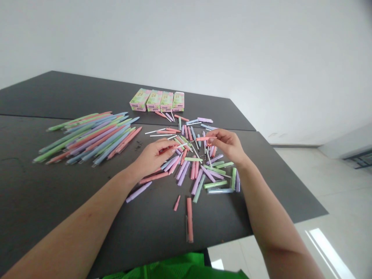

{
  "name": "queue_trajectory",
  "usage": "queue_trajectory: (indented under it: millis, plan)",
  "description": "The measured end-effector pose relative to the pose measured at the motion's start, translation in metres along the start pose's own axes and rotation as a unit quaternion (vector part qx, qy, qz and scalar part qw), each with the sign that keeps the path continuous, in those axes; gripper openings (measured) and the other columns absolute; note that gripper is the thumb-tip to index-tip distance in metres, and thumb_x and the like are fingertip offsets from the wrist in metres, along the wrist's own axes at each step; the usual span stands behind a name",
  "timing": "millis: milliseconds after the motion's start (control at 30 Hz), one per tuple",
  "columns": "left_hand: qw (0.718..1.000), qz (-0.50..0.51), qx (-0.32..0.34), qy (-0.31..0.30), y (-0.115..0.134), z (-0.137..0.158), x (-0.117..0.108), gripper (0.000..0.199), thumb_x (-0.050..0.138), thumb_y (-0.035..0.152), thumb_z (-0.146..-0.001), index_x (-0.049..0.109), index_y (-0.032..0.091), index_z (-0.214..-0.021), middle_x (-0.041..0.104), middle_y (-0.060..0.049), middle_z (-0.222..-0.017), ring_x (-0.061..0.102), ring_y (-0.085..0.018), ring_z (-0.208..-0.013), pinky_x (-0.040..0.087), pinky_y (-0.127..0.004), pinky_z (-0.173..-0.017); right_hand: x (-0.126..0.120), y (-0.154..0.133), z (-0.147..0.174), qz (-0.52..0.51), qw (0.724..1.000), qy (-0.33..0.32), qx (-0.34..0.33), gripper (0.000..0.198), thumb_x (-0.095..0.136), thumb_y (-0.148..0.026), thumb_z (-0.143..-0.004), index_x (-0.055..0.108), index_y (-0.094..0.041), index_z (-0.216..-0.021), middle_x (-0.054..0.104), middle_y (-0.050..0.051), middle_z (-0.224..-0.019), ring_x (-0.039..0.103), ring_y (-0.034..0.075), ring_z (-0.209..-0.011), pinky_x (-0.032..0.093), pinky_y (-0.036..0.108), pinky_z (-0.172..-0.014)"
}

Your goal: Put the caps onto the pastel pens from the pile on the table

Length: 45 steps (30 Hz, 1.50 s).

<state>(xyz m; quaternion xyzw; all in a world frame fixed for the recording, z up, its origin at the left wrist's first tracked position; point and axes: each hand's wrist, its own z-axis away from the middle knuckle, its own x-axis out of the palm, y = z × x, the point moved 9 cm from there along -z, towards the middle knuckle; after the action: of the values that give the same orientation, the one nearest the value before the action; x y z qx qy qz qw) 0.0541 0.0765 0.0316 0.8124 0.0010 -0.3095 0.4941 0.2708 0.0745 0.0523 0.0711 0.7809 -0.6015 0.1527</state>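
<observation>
My left hand (159,153) is closed, its fingertips pinching a thin white pen refill (182,145). The refill's dark end points at a small coral pen piece (202,138), which my right hand (228,144) pinches between thumb and fingers. Whether the refill's tip is inside the piece I cannot tell. Beneath both hands lies a loose heap of pen parts: purple barrels (182,172), green barrels (215,185) and several white refills. Closer to me are a pink barrel with a clear clip (190,221) and a small pink tip piece (177,203).
A pile of whole pens (90,137) in pastel colours lies on the left of the dark table (139,232). Behind the parts, several green and pink boxes (154,100) stand in a row. The table's right edge slants past my right arm, and a white wall is behind.
</observation>
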Motion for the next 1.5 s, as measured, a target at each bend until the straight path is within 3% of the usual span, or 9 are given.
queue_trajectory:
  millis: [267, 500, 900, 1500]
  plan:
    - [1.0, -0.001, 0.009, -0.002, 0.0, 0.0, 0.002, 0.029, 0.053, 0.037, -0.092, 0.071, 0.022, -0.108, 0.069, -0.003, -0.102, 0.063, -0.017, -0.09, 0.047, -0.028, -0.088, 0.005, -0.002, 0.002, 0.01, 1.0, -0.003, -0.007, 0.023, 0.066, -0.038, -0.083, 0.069, -0.019, -0.096, 0.063, 0.001, -0.072, 0.048, 0.01, -0.049, 0.043, 0.025, -0.043]
    - [1.0, -0.017, 0.012, -0.006, 0.003, 0.001, 0.003, 0.029, 0.052, 0.035, -0.092, 0.07, 0.019, -0.108, 0.068, -0.005, -0.099, 0.062, -0.017, -0.088, 0.046, -0.027, -0.083, 0.013, -0.011, 0.001, 0.043, 0.998, -0.011, -0.045, 0.021, 0.067, -0.034, -0.082, 0.069, -0.017, -0.094, 0.066, 0.004, -0.084, 0.056, 0.013, -0.068, 0.045, 0.026, -0.059]
    - [0.996, -0.053, 0.061, -0.027, 0.013, 0.003, 0.011, 0.03, 0.05, 0.028, -0.093, 0.067, 0.022, -0.117, 0.066, -0.005, -0.098, 0.061, -0.016, -0.088, 0.047, -0.027, -0.078, 0.047, -0.02, 0.007, 0.075, 0.993, -0.064, -0.061, 0.018, 0.063, -0.03, -0.084, 0.07, -0.018, -0.094, 0.07, 0.005, -0.089, 0.062, 0.016, -0.078, 0.048, 0.029, -0.07]
    - [0.995, -0.066, 0.063, -0.035, 0.016, 0.003, 0.011, 0.032, 0.048, 0.025, -0.093, 0.066, 0.023, -0.121, 0.065, -0.004, -0.098, 0.06, -0.016, -0.088, 0.047, -0.027, -0.077, 0.048, -0.014, 0.007, 0.047, 0.997, -0.041, -0.054, 0.021, 0.066, -0.036, -0.084, 0.072, -0.018, -0.092, 0.072, 0.005, -0.086, 0.062, 0.015, -0.073, 0.049, 0.029, -0.068]
